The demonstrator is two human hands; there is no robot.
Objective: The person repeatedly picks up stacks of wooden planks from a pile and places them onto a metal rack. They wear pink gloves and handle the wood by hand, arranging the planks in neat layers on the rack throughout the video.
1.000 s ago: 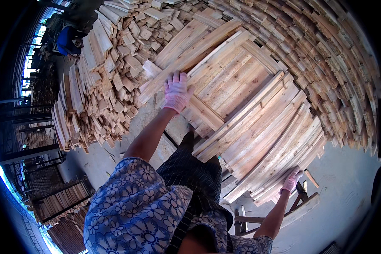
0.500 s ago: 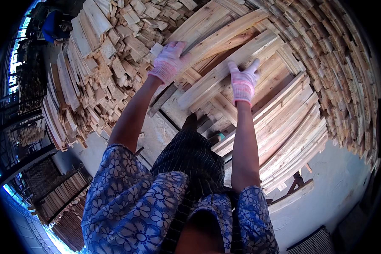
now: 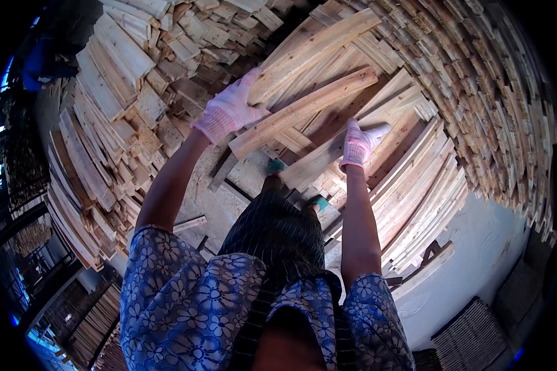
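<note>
My left hand (image 3: pixel 229 110), in a pale pink-and-white knit glove, grips the near end of a long wooden plank (image 3: pixel 319 52), its thumb and fingers on either side. Another plank (image 3: pixel 306 111) lies slantwise between my hands. My right hand (image 3: pixel 360 145), gloved the same way, is open with its fingers apart, over a board (image 3: pixel 322 157) on the right part of the wood pile. The glove hides exactly where it touches the wood. More boards lie crosswise beneath these planks.
A heap of short offcuts (image 3: pixel 161 102) rises on the left. A tall stack of boards (image 3: pixel 464 80) curves along the right, with a lower stack (image 3: pixel 421 191) nearer me. My feet stand on the concrete floor (image 3: pixel 241 170). Someone in blue (image 3: pixel 40 62) is at the far left.
My left hand has moved left and slightly nearer me. My right hand has come a little nearer too. One plank now lies apart between my hands, exposing more boards.
</note>
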